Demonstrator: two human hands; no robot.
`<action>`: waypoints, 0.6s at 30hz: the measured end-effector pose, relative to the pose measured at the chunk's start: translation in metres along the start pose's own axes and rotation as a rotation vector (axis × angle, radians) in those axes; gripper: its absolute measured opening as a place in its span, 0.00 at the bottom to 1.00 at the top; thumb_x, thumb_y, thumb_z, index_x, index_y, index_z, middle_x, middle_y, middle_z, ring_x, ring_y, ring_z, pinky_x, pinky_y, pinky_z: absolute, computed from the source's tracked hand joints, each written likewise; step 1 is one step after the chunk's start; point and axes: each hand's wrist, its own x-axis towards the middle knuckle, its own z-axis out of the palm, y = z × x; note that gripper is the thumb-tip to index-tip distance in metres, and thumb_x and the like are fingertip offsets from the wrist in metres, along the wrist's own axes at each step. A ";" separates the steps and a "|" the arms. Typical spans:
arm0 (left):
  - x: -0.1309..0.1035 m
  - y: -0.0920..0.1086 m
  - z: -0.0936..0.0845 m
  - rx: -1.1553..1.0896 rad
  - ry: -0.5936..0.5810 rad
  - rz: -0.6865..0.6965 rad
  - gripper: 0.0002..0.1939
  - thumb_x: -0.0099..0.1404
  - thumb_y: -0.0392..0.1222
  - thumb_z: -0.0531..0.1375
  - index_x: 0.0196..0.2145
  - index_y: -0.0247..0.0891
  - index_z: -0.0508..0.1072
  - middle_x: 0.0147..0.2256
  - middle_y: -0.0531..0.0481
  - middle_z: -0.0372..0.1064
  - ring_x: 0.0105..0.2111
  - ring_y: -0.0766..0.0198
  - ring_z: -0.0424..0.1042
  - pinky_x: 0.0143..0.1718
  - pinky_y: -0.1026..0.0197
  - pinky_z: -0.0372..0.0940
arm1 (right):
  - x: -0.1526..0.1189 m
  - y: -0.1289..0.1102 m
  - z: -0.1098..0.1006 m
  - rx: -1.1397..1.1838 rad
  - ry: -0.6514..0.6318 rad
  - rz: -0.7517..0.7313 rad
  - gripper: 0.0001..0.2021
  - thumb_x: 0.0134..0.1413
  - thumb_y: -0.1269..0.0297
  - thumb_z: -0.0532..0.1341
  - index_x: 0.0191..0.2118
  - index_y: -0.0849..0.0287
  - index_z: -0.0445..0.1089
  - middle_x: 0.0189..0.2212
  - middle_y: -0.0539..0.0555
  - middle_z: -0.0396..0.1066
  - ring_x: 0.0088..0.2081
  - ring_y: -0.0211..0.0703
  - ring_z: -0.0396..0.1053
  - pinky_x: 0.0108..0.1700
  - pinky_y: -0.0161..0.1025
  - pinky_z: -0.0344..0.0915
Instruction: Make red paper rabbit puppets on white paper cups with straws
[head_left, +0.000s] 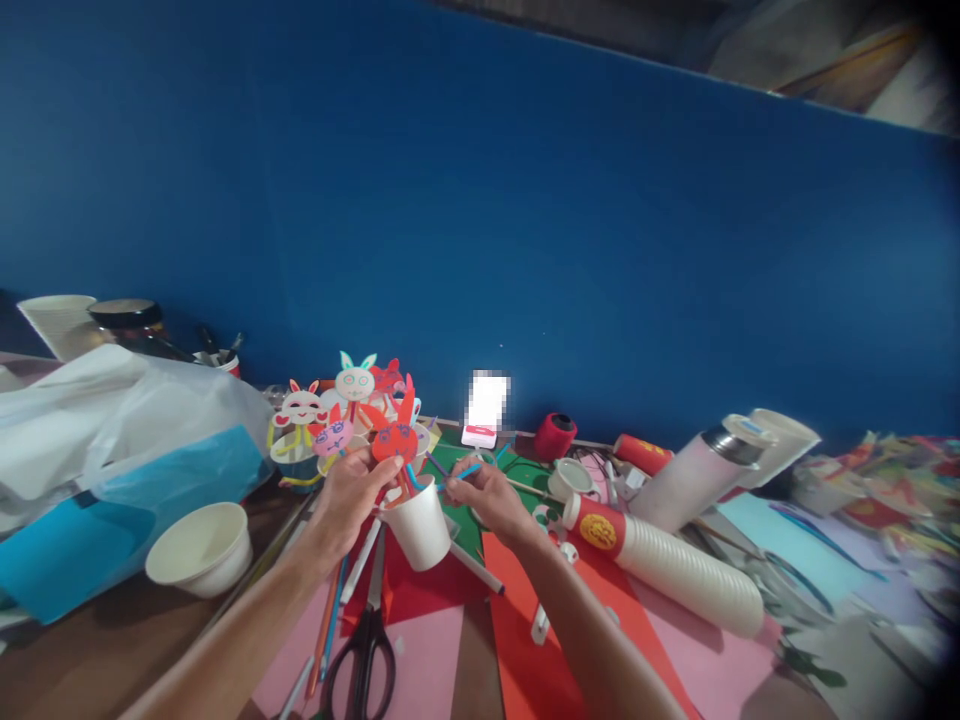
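My left hand [354,492] is closed, with thumb and fingers pinching a red paper rabbit face [394,442] with drawn eyes and long ears. The face stands just above a white paper cup [421,535], tilted between my hands. To the right of the cup, the fingers of my right hand [489,497] are closed on a thin blue stem, which looks like a pipe cleaner [468,471]. Blue stem also shows at the cup's rim. Behind my left hand stand other paper faces, among them a white one with green ears [355,382] and a pink one [334,436].
Black-handled scissors [363,655] lie in front on coloured paper. A white bowl [202,548] is at left, beside plastic sheeting [135,400]. A row of nested paper cups [690,572] and a flask [686,478] lie right. A lit phone [486,402] stands by the blue wall.
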 end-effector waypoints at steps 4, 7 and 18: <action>0.000 -0.001 0.000 0.025 0.008 0.031 0.10 0.48 0.41 0.61 0.18 0.33 0.65 0.14 0.58 0.61 0.14 0.74 0.59 0.15 0.71 0.53 | 0.000 0.004 -0.006 -0.043 -0.095 0.056 0.13 0.44 0.55 0.61 0.28 0.61 0.65 0.23 0.50 0.68 0.26 0.36 0.67 0.30 0.34 0.61; 0.000 0.000 -0.001 0.048 0.017 0.090 0.08 0.49 0.39 0.61 0.18 0.33 0.66 0.15 0.58 0.61 0.15 0.74 0.60 0.17 0.71 0.55 | -0.002 -0.002 -0.016 -0.056 -0.238 0.088 0.14 0.44 0.54 0.61 0.32 0.61 0.66 0.25 0.51 0.69 0.27 0.36 0.67 0.31 0.34 0.61; -0.002 0.000 -0.001 0.073 -0.075 0.076 0.04 0.49 0.35 0.59 0.25 0.35 0.72 0.14 0.59 0.62 0.16 0.72 0.61 0.18 0.71 0.56 | 0.003 -0.018 -0.031 -0.198 0.105 -0.060 0.11 0.46 0.57 0.59 0.31 0.60 0.66 0.27 0.51 0.69 0.29 0.37 0.66 0.32 0.34 0.61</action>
